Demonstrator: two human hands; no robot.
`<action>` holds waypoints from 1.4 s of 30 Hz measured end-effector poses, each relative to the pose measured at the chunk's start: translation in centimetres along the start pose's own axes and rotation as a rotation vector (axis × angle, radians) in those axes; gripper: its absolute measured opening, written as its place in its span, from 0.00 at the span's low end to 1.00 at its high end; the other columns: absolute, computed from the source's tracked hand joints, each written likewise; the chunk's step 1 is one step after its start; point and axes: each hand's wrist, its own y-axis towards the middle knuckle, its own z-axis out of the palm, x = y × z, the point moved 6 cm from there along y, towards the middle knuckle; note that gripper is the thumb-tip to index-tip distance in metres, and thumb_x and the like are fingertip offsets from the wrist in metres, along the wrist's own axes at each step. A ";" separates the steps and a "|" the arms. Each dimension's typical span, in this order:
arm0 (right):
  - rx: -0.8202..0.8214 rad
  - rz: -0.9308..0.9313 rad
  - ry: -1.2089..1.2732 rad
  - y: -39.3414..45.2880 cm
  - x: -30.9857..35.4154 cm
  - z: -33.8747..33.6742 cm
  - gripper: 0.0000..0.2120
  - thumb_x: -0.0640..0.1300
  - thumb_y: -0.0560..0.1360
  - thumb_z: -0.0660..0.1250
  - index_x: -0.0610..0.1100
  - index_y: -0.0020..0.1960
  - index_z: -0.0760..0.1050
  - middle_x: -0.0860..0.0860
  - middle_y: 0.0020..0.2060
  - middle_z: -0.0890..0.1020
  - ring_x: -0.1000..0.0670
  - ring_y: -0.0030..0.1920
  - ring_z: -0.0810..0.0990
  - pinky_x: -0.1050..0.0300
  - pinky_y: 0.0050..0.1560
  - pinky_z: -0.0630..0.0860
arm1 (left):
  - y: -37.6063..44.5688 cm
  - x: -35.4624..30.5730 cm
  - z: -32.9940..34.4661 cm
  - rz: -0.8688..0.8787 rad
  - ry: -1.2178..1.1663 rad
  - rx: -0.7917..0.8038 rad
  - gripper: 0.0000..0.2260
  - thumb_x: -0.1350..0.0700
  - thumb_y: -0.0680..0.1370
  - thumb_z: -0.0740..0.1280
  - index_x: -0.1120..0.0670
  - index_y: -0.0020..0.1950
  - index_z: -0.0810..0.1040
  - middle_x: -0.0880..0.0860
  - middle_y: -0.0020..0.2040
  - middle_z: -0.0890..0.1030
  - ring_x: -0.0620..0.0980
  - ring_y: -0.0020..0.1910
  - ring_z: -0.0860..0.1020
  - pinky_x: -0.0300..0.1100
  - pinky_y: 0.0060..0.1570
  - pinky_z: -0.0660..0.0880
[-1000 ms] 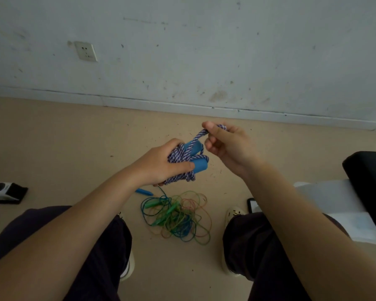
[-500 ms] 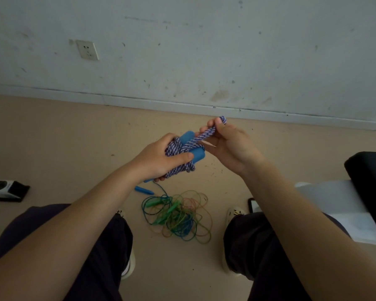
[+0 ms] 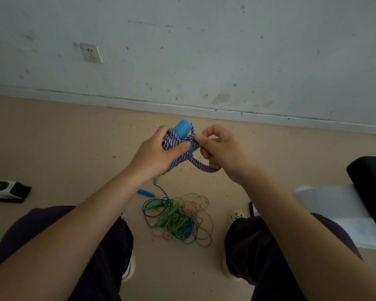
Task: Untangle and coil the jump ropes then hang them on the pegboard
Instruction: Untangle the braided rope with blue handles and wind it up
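Both hands grip braided rope (image 3: 178, 141); handles (image 3: 182, 129) smooth.

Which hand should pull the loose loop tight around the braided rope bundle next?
Probably the right hand: it already pinches the purple-and-white braided jump rope at its free loop, while the left hand grips the coiled bundle and blue foam handles, steadying them.

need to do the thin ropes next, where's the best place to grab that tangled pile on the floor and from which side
Take the blue handle lying clear at the upper left of the tangled pile, coming from above. It is rigid and sticks out of the loops, so lifting it should draw one rope free.
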 end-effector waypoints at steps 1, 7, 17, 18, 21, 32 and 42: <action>-0.006 -0.003 -0.022 0.0 0.1 -0.2 0.10 0.46 0.79 0.67 0.42 0.45 0.70 0.50 0.24 0.74 0.54 0.20 0.63 0.62 0.22 0.59 | 0.0 0.0 0.0 0.008 0.023 0.002 0.17 0.39 0.76 0.70 0.46 0.60 0.74 0.49 0.41 0.82 0.46 0.29 0.80 0.46 0.27 0.75; -0.052 -0.084 -0.286 -0.2 0.6 -0.8 0.10 0.48 0.77 0.70 0.53 0.58 0.74 0.52 0.25 0.75 0.56 0.23 0.68 0.62 0.23 0.65 | -0.5 -0.5 0.4 0.092 0.161 0.062 0.21 0.38 0.78 0.67 0.46 0.65 0.71 0.46 0.47 0.82 0.45 0.43 0.81 0.45 0.42 0.75; -0.008 -0.206 -0.485 -0.4 1.0 0.0 0.04 0.41 0.77 0.70 0.41 0.49 0.78 0.50 0.27 0.72 0.58 0.24 0.66 0.68 0.27 0.63 | -0.6 -0.4 0.8 0.059 0.226 0.113 0.21 0.36 0.79 0.63 0.47 0.65 0.68 0.49 0.40 0.81 0.45 0.29 0.79 0.43 0.28 0.74; -0.009 -0.220 -0.483 -0.4 1.1 0.0 0.03 0.40 0.76 0.70 0.41 0.48 0.77 0.49 0.28 0.72 0.58 0.25 0.67 0.68 0.28 0.64 | -0.5 -0.2 0.9 0.017 0.139 0.129 0.20 0.37 0.79 0.64 0.46 0.64 0.68 0.50 0.39 0.81 0.46 0.26 0.79 0.42 0.24 0.73; -0.034 -0.253 -0.480 -0.4 1.4 0.1 0.02 0.39 0.76 0.69 0.41 0.47 0.77 0.46 0.32 0.73 0.57 0.29 0.66 0.65 0.32 0.64 | -0.2 0.5 1.2 -0.150 -0.157 0.160 0.18 0.37 0.78 0.66 0.48 0.61 0.72 0.52 0.34 0.81 0.49 0.23 0.76 0.39 0.21 0.71; -0.215 -0.167 -0.301 -0.3 0.2 0.5 0.03 0.41 0.78 0.67 0.47 0.46 0.74 0.51 0.32 0.76 0.49 0.30 0.74 0.53 0.33 0.71 | -0.3 0.3 1.0 -0.074 -0.119 -0.012 0.12 0.38 0.78 0.67 0.42 0.56 0.71 0.49 0.35 0.82 0.45 0.21 0.77 0.37 0.20 0.70; -0.089 -0.116 -0.237 -0.1 0.5 0.3 0.12 0.38 0.72 0.75 0.44 0.52 0.76 0.46 0.37 0.79 0.51 0.32 0.74 0.50 0.36 0.74 | -0.2 0.5 0.6 -0.111 -0.134 0.021 0.11 0.38 0.77 0.67 0.40 0.56 0.71 0.49 0.35 0.82 0.46 0.22 0.78 0.39 0.21 0.72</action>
